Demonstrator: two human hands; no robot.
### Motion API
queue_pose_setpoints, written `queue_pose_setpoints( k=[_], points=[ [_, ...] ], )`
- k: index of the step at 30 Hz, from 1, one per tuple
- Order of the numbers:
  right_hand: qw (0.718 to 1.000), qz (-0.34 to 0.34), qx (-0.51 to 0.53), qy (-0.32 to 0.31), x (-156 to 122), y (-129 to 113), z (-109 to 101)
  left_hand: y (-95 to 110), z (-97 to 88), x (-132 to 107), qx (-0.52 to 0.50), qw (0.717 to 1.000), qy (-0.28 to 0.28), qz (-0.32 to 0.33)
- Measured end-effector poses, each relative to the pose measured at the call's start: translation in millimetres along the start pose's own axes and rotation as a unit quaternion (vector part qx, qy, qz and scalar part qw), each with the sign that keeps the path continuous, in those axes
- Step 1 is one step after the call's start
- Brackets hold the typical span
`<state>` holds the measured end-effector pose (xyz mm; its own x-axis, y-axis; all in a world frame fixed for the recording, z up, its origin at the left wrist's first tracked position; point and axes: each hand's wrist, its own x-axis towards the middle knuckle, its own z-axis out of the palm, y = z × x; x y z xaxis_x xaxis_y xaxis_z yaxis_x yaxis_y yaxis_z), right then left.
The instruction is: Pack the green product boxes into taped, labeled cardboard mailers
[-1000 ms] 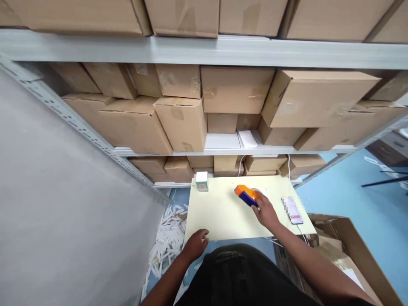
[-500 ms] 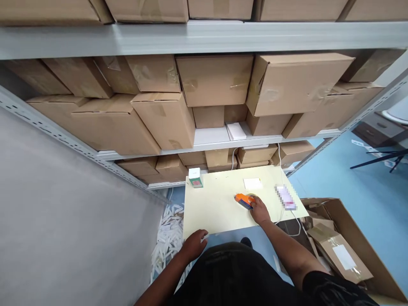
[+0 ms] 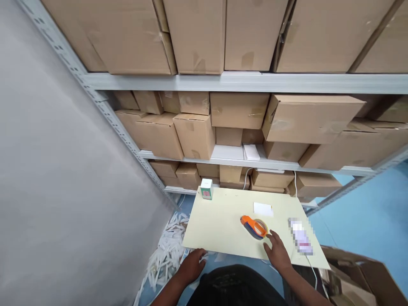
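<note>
An orange and blue tape dispenser with a roll of tape lies on the pale yellow tabletop. Just to its right is my right hand, fingers spread and with nothing in them; its fingertips are close to the dispenser's end. My left hand is at the front left edge of the table, thumb and fingers apart, holding nothing. Behind the dispenser lies a small white card or pad. A small white and green box stands at the table's back left corner.
Shelves packed with cardboard boxes rise behind the table. A blurred-out phone with a white cable lies at the right. White paper scraps cover the floor at left. An open carton stands at lower right.
My right hand has let go of the tape dispenser and drawn back to the right, its fingers opening. The view has shifted, so the shelves and table appear lower in it.
</note>
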<state>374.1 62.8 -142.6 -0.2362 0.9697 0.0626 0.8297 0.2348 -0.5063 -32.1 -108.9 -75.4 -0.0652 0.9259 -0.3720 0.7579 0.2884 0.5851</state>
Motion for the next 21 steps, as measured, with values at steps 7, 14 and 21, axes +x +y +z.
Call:
queue_pose_setpoints(
  k=[7,14,21],
  points=[
    [0.993,-0.095,0.054,-0.045,34,36,-20,64,65.9,-35,-0.038,0.992,0.069,-0.1],
    [0.978,-0.165,0.066,-0.106,46,72,-40,134,116.2,-74,-0.074,0.978,0.118,-0.153],
    [0.947,-0.261,0.109,-0.151,54,33,-30,152,129.6,-123,-0.084,0.949,0.201,-0.229]
  ],
)
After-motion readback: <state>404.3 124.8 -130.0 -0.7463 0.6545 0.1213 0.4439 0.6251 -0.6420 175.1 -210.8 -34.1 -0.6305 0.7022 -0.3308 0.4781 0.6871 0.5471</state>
